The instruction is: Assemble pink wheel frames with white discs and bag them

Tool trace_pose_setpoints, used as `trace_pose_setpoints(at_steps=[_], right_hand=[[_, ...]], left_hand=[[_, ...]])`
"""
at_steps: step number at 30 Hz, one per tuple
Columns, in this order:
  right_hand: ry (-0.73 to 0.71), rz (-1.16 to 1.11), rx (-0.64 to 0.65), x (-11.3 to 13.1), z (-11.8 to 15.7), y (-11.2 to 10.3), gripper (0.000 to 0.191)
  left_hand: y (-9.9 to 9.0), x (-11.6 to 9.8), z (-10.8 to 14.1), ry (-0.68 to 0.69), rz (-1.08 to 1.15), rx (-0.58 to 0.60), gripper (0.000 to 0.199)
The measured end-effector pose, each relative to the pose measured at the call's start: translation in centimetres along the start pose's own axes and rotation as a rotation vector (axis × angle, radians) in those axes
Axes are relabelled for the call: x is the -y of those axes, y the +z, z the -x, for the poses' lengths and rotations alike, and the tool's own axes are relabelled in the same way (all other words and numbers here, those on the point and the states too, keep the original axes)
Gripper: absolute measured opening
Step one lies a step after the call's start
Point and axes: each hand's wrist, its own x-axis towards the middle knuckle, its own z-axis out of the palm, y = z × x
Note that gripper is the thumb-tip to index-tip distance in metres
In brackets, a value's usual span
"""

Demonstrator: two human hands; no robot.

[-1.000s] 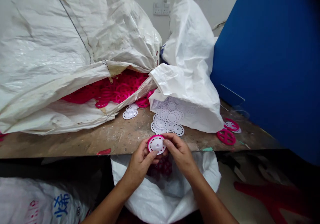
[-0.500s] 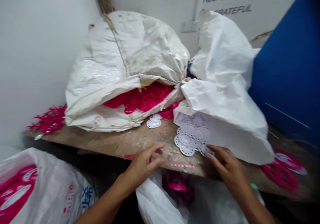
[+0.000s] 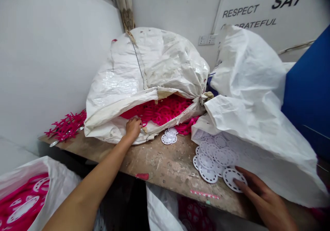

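My right hand [image 3: 265, 196] pinches a white slotted plastic disc [image 3: 235, 180] by its right side, thumb on the face. Several more white discs [image 3: 208, 174] lie heaped beside it, spilling from the mouth of a white woven sack [image 3: 257, 121]. My left hand [image 3: 134, 129] reaches to the lower lip of a larger white sack [image 3: 154, 66], whose opening shows many pink plastic pieces [image 3: 165, 110]. Its fingers are curled at the edge of these pieces; their tips are hidden, so I cannot tell what they grip.
A small pile of white discs [image 3: 169, 136] lies on the worn wooden table [image 3: 160, 162] between the sacks. Pink branching pieces [image 3: 68, 128] are at the far left. Below the table edge stand a bag [image 3: 62, 179] of pink-and-white parts and another white bag [image 3: 162, 207]. A blue panel [image 3: 309, 97] borders the right.
My left hand has moved from above the table's front edge up to the large sack's mouth. My right hand has taken hold of a white disc at the heap's edge. The view has shifted.
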Motion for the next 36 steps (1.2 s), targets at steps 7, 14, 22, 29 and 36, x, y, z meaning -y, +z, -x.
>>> trace_pose_setpoints(at_steps=[7,14,22,29,36], right_hand=[[0.161,-0.502,-0.016,5.8,2.5,0.0,0.051],[-0.099,-0.631,0.094,11.1,5.3,2.5,0.027],[-0.385,-0.371,0.079,8.9,6.9,2.3,0.025],[-0.133,-0.565,0.280,8.4,6.4,1.7,0.020],[-0.114,-0.540,0.367,7.4,7.9,1.7,0.030]], left_hand=[[0.5,-4.8,7.9,-0.080,0.437,0.107,0.019],[4.5,-13.7,20.2,-0.651,1.426,0.656,0.023],[6.5,-14.5,22.9,-0.301,1.036,0.652,0.034],[6.5,-14.4,23.4,-0.144,0.864,0.667,0.037],[6.7,-14.0,24.6,-0.243,0.869,0.746,0.041]])
